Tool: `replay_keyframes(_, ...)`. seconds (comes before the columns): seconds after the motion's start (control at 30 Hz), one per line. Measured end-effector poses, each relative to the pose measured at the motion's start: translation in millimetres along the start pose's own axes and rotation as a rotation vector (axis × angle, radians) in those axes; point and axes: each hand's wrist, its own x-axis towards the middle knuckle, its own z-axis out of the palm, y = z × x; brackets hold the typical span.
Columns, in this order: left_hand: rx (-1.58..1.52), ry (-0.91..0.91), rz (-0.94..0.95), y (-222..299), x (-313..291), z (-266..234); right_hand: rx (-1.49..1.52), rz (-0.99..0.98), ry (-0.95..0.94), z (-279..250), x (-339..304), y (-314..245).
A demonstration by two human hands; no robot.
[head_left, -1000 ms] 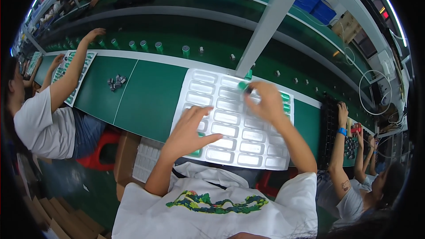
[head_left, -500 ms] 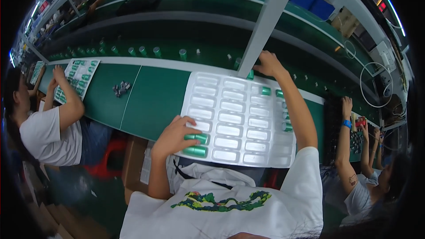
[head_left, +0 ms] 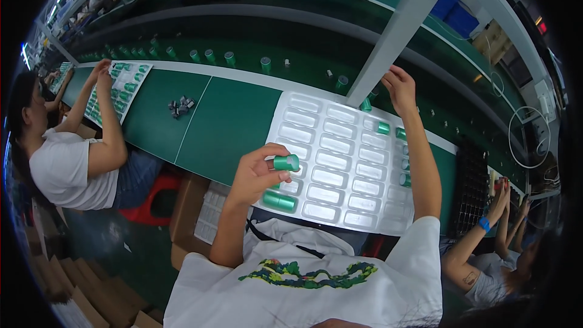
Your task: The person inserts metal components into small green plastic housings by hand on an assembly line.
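The green tabletop (head_left: 231, 115) carries a clear plastic tray (head_left: 346, 164) of oblong pockets, most of them unfilled. The step in hand appears to be loading it. The left hand (head_left: 258, 173) pinches a green cap (head_left: 286, 162) above the tray's near left corner, just over another cap (head_left: 280, 200) already seated. The right hand (head_left: 399, 87), fingers curled, reaches past the far edge. Next, the held cap wants lining up lengthwise with a vacant pocket.

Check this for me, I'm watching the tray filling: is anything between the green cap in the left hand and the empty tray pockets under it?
Nothing visible. The left hand holds the green cap just above the tray, whose nearby pockets are open, apart from one holding a green cylinder.
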Motion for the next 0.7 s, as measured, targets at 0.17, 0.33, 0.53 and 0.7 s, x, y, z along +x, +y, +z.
replay_keyframes(0.17, -0.422, 0.067, -0.086, -4.3, 3.3, 12.9, 0.961, 0.148, 0.003, 10.3, -73.5, -39.5)
replay_keyframes(0.33, -0.505, 0.139, -0.131, -5.8, 16.4, 46.2, 1.204, 0.150, -0.069, 11.4, -142.0, -63.9)
replay_keyframes(0.53, -0.545, 0.142, -0.196, -19.3, 20.3, 67.6, 0.018, -0.244, -0.087, 72.6, -229.4, -117.1)
replay_keyframes(0.7, -0.571, 0.096, -0.222, -17.5, 18.8, 80.8, -0.370, -0.634, -0.240, 81.9, -234.7, -134.7)
